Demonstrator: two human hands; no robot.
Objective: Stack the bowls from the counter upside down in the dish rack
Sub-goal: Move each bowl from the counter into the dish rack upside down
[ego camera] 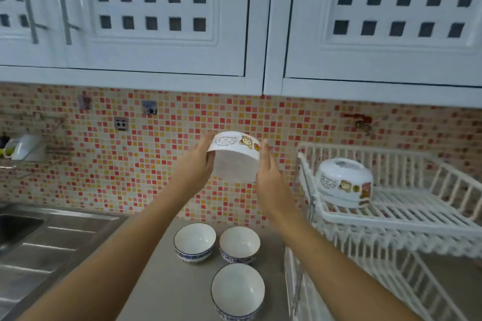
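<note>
A white cartoon-printed bowl (236,157) is held in the air in front of the tiled wall, tipped so its opening faces me. My left hand (194,164) grips its left rim and my right hand (270,180) presses its right side. On the top shelf of the white dish rack (407,214) a matching printed bowl (344,182) sits upside down. Three white bowls with blue patterned outsides stand upright on the grey counter (161,281): one at the left (195,241), one at the right (240,243), one nearest me (238,290).
A steel sink and drainboard (39,242) lie at the left. White wall cupboards (234,21) hang overhead. A wall rack holding a white cup (26,147) is at the far left. The dish rack has a lower tier (391,268) below its top shelf.
</note>
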